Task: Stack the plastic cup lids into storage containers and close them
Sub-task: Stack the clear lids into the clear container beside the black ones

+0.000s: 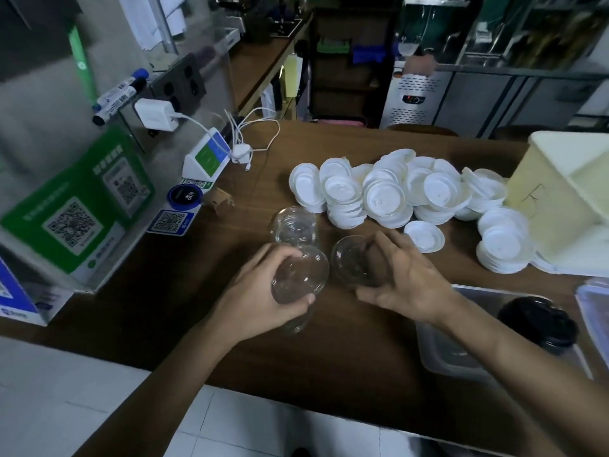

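My left hand grips a stack of clear plastic lids just above the brown table. My right hand curls round a second stack of clear lids right beside it. A third clear stack stands on the table behind them, untouched. Farther back lies a big heap of white lids, with one loose white lid in front and another white pile to the right. A clear storage container sits at the lower right, under my right forearm.
A cream box stands at the right edge. A black lid lies beside the container, a clear cover farther right. QR-code signs, a small payment device and white cables fill the left side.
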{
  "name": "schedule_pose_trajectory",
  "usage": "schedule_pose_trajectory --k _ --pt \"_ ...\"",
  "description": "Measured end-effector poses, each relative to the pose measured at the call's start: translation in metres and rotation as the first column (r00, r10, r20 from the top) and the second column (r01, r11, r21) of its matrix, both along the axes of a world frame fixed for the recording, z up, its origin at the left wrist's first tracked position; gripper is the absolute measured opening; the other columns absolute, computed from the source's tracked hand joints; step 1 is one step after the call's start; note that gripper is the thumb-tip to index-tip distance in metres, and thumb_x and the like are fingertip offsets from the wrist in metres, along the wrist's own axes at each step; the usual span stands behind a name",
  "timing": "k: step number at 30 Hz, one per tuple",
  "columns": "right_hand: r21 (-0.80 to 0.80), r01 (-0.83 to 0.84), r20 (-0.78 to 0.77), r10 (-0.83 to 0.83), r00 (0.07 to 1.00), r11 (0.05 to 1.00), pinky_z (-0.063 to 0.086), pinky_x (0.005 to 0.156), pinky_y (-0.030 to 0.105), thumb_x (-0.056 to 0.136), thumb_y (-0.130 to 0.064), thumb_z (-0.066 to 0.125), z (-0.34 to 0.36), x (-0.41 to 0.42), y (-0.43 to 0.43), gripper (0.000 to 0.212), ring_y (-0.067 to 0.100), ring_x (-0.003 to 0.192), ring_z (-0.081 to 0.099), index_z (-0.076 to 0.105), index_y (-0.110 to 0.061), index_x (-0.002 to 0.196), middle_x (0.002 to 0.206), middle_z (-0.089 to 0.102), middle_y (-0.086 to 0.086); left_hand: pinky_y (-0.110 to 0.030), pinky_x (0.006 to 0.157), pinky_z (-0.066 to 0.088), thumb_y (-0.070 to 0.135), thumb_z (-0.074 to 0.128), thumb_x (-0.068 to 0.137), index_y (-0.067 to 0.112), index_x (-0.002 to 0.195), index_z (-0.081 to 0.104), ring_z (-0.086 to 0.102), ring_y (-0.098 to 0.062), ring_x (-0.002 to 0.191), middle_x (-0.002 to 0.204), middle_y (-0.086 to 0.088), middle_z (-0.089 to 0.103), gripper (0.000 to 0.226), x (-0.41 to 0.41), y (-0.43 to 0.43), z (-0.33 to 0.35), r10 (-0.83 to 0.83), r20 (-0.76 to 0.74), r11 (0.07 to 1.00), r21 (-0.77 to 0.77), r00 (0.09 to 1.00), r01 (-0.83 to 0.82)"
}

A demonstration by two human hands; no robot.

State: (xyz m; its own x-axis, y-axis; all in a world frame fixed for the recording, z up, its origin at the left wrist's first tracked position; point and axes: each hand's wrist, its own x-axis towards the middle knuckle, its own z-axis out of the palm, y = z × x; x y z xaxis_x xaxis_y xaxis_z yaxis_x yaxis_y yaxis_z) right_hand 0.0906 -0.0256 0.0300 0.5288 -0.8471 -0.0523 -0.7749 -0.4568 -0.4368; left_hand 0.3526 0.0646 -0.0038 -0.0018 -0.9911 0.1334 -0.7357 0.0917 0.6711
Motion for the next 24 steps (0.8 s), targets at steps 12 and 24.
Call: schedule_pose_trajectory --k 12,24 --pt "-0.027 -0.059 -0.197 0.052 0.979 0.998 0.038 0.075 0.021 0.065 -0.066 0.075 0.011 -0.158 0.031 0.062 0.009 0.101 0.044 0.043 -0.035 0.107 0.11 0.043 -0.016 -0.029 0.11 0.046 0.052 0.082 0.076 0.036 0.131 0.057 0.053 0.003 0.129 0.139 0.023 0.05 0.062 -0.13 -0.036 0.015 -0.23 -0.007 0.969 -0.09 0.973 0.228" --pt "-0.012 -0.142 -0.311 0.132 0.941 0.99 0.048 0.087 0.029 0.07 -0.08 0.067 0.005 -0.167 0.02 0.075 0.016 0.107 0.061 0.055 -0.037 0.13 0.113 0.061 -0.016 -0.026 0.112 0.042 0.061 0.079 0.074 0.038 0.131 0.058 0.049 0.002 0.132 0.139 0.028 0.053 0.065 -0.167 -0.028 0.02 -0.24 0.071 0.965 -0.093 0.968 0.246"
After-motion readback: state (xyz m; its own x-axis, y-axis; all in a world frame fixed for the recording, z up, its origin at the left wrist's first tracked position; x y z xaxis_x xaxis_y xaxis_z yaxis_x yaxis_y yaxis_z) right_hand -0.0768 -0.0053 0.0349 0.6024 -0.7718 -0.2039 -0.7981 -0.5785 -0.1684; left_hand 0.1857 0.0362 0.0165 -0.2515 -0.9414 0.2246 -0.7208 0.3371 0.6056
